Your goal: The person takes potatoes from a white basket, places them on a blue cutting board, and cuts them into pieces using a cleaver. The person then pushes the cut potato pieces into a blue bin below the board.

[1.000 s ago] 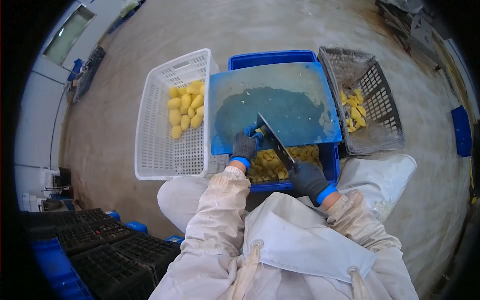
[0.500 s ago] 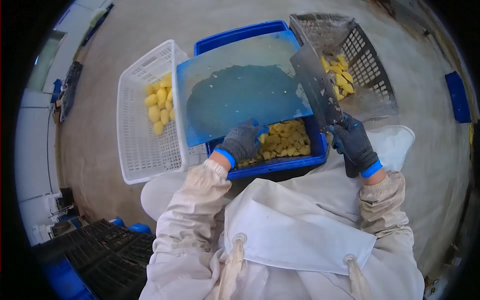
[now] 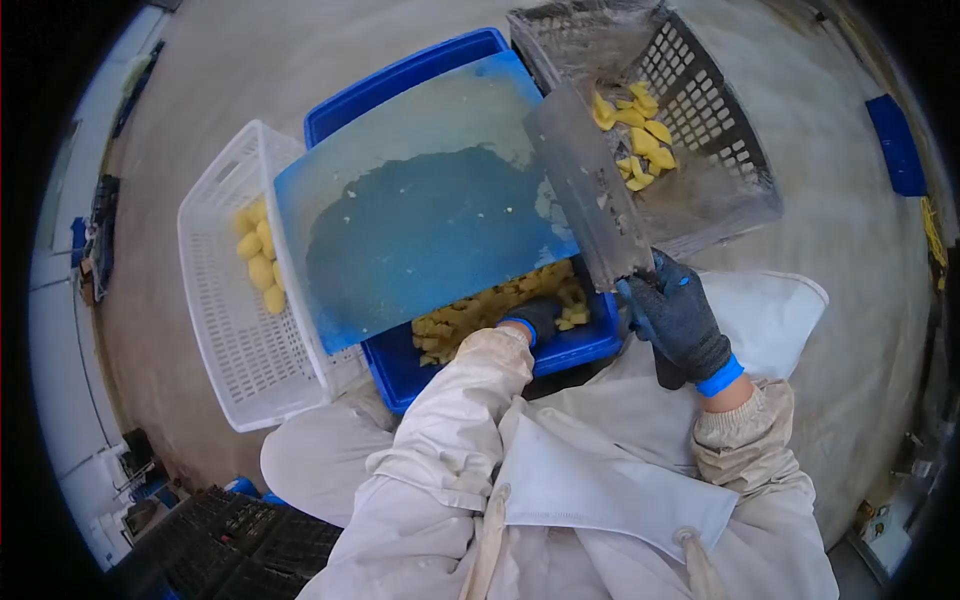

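In a dark glove, my right hand (image 3: 682, 322) grips a large cleaver (image 3: 592, 190), its broad blade pointing up and left beside the board. My left hand (image 3: 537, 317), also gloved, is down among cut yellow pieces (image 3: 480, 305) in the blue bin (image 3: 395, 375); its fingers are hidden. Over the bin lies a wet blue cutting board (image 3: 430, 210) with small scraps on it. Whole peeled yellow potatoes (image 3: 262, 272) lie in the white basket (image 3: 228, 345) at the left.
A dark crate (image 3: 700, 110) lined with clear plastic, holding larger yellow pieces (image 3: 645, 140), stands at the upper right. Black crates (image 3: 230, 545) are at the lower left. A blue object (image 3: 896, 145) lies at the far right.
My left hand has moved down and right, into the cut pieces in the bin. My right hand still holds the cleaver. The view has shifted and turned, so the containers appear further left.
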Available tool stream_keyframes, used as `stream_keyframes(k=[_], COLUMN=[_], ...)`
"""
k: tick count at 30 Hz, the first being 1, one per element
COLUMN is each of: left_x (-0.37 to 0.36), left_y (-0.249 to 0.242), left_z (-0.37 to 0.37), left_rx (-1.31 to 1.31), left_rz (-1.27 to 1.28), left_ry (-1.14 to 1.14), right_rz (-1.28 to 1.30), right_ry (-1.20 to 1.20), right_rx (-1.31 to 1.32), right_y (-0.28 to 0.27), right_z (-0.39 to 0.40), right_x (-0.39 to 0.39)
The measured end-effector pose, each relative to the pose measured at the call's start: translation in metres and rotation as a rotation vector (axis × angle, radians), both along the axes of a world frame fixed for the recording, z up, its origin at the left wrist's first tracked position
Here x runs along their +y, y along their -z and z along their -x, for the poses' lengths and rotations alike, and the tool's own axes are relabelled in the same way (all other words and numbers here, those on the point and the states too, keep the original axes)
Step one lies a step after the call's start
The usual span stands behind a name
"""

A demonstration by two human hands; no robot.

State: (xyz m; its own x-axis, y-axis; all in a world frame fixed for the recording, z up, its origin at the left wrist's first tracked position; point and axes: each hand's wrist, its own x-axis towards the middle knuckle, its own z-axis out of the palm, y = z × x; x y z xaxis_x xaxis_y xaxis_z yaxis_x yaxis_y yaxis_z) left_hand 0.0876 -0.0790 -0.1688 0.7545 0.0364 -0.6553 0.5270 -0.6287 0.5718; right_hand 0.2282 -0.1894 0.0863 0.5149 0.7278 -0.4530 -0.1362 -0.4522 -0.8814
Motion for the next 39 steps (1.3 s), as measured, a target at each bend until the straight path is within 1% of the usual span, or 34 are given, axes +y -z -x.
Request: stream_keyframes(k=[1, 3, 5, 6, 7, 8, 10, 11, 12, 14, 15, 16, 17, 18, 19, 20, 21, 22, 23, 24, 25, 26, 27, 28, 29, 30, 32, 33, 35, 37, 38, 39], left_x=[-0.001, 0.006, 0.004, 0.004, 0.006, 0.007, 0.006, 0.003, 0.006, 0.014, 0.020, 0.029, 0.038, 0.046, 0.056, 0.066, 0.069, 0.067, 0.066, 0.065, 0.063, 0.061, 0.061, 0.061, 0.060, 0.058, 0.057, 0.058, 0.062, 0.071, 0.077, 0.082], left_y=[0.002, 0.005, 0.004, 0.002, -0.019, -0.024, -0.032, -0.038, -0.051, -0.080, -0.103, -0.105, -0.104, -0.104, -0.113, -0.122, -0.133, -0.149, -0.165, -0.179, -0.187, -0.193, -0.197, -0.199, -0.200, -0.201, -0.198, -0.197, -0.196, -0.189, -0.186, -0.182], left_z=[-0.001, -0.006, -0.005, -0.001, -0.001, 0.002, 0.013, 0.023, 0.031, 0.049, 0.058, 0.075, 0.093, 0.106, 0.115, 0.127, 0.133, 0.132, 0.134, 0.142, 0.149, 0.153, 0.154, 0.158, 0.162, 0.166, 0.174, 0.177, 0.179, 0.177, 0.176, 0.173], left_rx=[-0.002, 0.074, 0.089, 0.116, 0.102, 0.096, 0.021, -0.097, -0.104, -0.165, -0.199, -0.204, -0.228, -0.255, -0.265, -0.246, -0.222, -0.227, -0.238, -0.249, -0.253, -0.302, -0.362, -0.381, -0.427, -0.474, -0.518, -0.565, -0.628, -0.679, -0.696, -0.753], left_rz=[0.004, 0.072, 0.037, 0.005, -0.015, -0.026, 0.011, -0.025, -0.041, 0.013, -0.033, -0.051, -0.069, -0.080, -0.084, 0.151, 0.392, 0.393, 0.590, 0.778, 0.760, 0.879, 0.999, 0.988, 1.062, 1.140, 1.192, 1.186, 1.174, 0.976, 0.975, 0.936], left_ry=[0.004, 0.098, 0.099, 0.093, 0.093, 0.093, -0.030, -0.094, -0.094, -0.210, -0.244, -0.255, -0.313, -0.367, -0.367, -0.535, -0.697, -0.698, -0.839, -0.995, -1.038, -1.070, -1.086, -1.109, -1.127, -1.138, -1.163, -1.182, -1.201, -1.269, -1.267, -1.324], right_rz=[-0.013, -0.037, -0.044, -0.052, -0.074, -0.094, -0.117, -0.131, -0.148, -0.128, -0.145, -0.095, -0.040, -0.047, -0.073, -0.098, -0.099, -0.076, -0.058, -0.070, -0.052, -0.032, -0.048, -0.073, -0.095, -0.099, 0.126, 0.120, -0.081, -0.091, -0.088, -0.074], right_ry=[0.009, 0.022, 0.055, 0.058, 0.020, -0.018, -0.042, -0.065, -0.065, -0.098, -0.105, -0.082, -0.055, -0.056, -0.112, -0.168, -0.167, -0.175, -0.192, -0.218, -0.144, -0.074, -0.107, -0.150, -0.188, -0.208, -0.241, -0.252, -0.232, -0.236, -0.234, -0.237], right_rx=[-0.014, -0.044, 0.061, 0.053, -0.029, -0.107, -0.156, -0.200, -0.207, -0.235, -0.238, -0.181, -0.127, -0.136, -0.287, -0.436, -0.442, -0.457, -0.462, -0.446, -0.310, -0.176, -0.166, -0.293, -0.420, -0.421, -0.431, -0.444, -0.448, -0.433, -0.408, -0.409], right_y=[0.004, 0.007, 0.005, 0.008, 0.015, 0.019, 0.018, 0.017, 0.017, 0.016, 0.011, 0.005, 0.000, 0.003, 0.013, 0.023, 0.032, 0.041, 0.048, 0.040, 0.024, 0.017, 0.026, 0.040, 0.047, 0.041, 0.024, 0.028, 0.047, 0.051, 0.051, 0.050], right_z=[-0.001, -0.003, -0.002, -0.003, -0.003, -0.003, -0.003, -0.002, -0.003, -0.003, -0.002, 0.000, 0.001, 0.000, -0.002, -0.004, -0.006, -0.007, -0.005, 0.002, 0.010, 0.017, 0.015, 0.007, 0.006, 0.012, 0.019, 0.021, 0.022, 0.027, 0.029, 0.035], right_x=[0.000, 0.002, 0.004, 0.002, 0.001, 0.000, -0.001, -0.001, -0.002, -0.004, -0.003, -0.001, -0.001, -0.003, -0.003, -0.003, -0.003, -0.001, 0.001, 0.006, 0.012, 0.019, 0.022, 0.021, 0.022, 0.026, 0.033, 0.036, 0.036, 0.035, 0.034, 0.032])
